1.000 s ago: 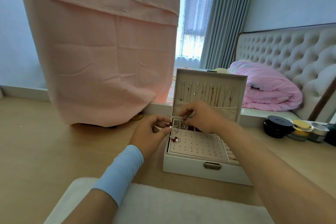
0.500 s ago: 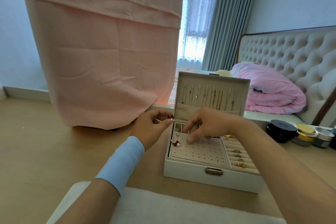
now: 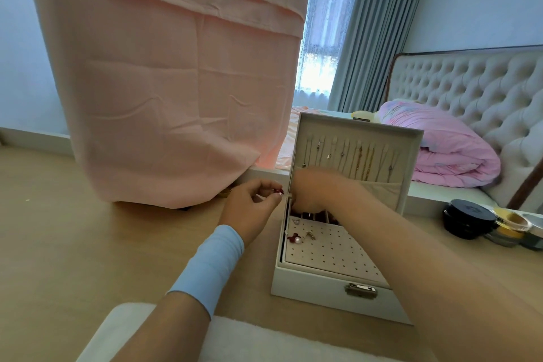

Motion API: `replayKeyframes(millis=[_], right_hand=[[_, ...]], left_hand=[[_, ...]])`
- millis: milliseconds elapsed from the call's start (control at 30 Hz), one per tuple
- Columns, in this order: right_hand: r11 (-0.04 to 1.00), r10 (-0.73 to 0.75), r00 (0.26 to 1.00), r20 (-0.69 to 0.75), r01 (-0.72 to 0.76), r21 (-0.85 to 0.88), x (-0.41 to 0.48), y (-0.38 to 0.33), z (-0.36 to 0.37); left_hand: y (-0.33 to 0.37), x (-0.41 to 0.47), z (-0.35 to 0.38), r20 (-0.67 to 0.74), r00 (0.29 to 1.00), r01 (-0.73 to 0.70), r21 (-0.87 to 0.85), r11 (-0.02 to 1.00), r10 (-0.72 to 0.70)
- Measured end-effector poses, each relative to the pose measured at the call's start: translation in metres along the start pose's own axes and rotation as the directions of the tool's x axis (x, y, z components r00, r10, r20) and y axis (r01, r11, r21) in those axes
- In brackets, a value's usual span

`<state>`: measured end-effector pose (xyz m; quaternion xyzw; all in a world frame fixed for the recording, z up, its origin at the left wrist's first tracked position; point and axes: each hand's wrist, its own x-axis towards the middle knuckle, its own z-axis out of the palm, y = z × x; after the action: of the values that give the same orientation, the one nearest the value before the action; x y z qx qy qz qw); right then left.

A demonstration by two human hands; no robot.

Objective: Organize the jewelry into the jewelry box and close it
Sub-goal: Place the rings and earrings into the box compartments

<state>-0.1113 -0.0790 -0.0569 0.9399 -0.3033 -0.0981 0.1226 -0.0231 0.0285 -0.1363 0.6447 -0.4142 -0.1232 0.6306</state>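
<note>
Blur hides the fingers of our right hand (image 3: 308,194), moved off the perforated pad (image 3: 332,250) to the rear of the white jewelry box (image 3: 323,291); our left hand (image 3: 249,211) pinches a red earring (image 3: 279,191).

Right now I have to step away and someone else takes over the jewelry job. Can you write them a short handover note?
Left hand: pinches a small red piece just left of the box.
Right hand: blurred, over the box's back compartments; I cannot tell whether it holds anything.
Box: open, lid upright, necklaces hanging inside the lid.
Done: a few earrings sit at the back left corner of the dotted pad.
Left: put away the red piece and anything the right hand holds, then close the lid.
</note>
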Motion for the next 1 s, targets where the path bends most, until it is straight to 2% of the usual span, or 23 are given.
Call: replayKeyframes(millis=[167,333,433,567,733,800,867,1000], right_hand=[[0.998,0.051,0.997,0.053,-0.049,-0.033,0.009,-0.011,-0.005],[1.0,0.016,0.999,0.05,-0.017,0.003,0.011,-0.007,-0.001],[0.988,-0.046,0.999,0.025,0.041,0.15,0.002,0.002,0.001],[0.864,-0.037,0.999,-0.036,0.05,0.502,-0.031,0.023,-0.001],[0.846,-0.054,0.998,0.017,0.037,0.532,-0.066,0.036,0.015],[0.813,-0.039,0.999,-0.018,0.042,0.581,-0.073,0.04,0.02],[0.737,-0.018,0.998,-0.068,0.06,0.674,-0.079,0.045,0.023],[0.621,0.066,0.952,-0.3,0.196,0.759,-0.087,0.052,0.028]], left_hand=[[-0.004,0.002,-0.002,-0.004,1.0,-0.001,-0.001,1.0,0.001],[-0.004,0.004,-0.007,-0.046,0.999,0.011,-0.027,1.0,-0.012],[-0.002,0.002,-0.007,-0.044,0.999,0.011,-0.032,0.999,-0.012],[0.004,0.002,-0.007,-0.033,0.999,-0.002,-0.046,0.999,0.001],[0.018,0.0,-0.006,0.082,0.996,-0.029,-0.075,0.997,0.035],[0.021,-0.001,-0.005,0.133,0.99,-0.047,-0.05,0.998,0.053],[0.026,-0.004,-0.003,0.181,0.981,-0.067,-0.023,0.997,0.07],[0.039,-0.009,0.003,0.279,0.956,-0.079,-0.034,0.996,0.086]])
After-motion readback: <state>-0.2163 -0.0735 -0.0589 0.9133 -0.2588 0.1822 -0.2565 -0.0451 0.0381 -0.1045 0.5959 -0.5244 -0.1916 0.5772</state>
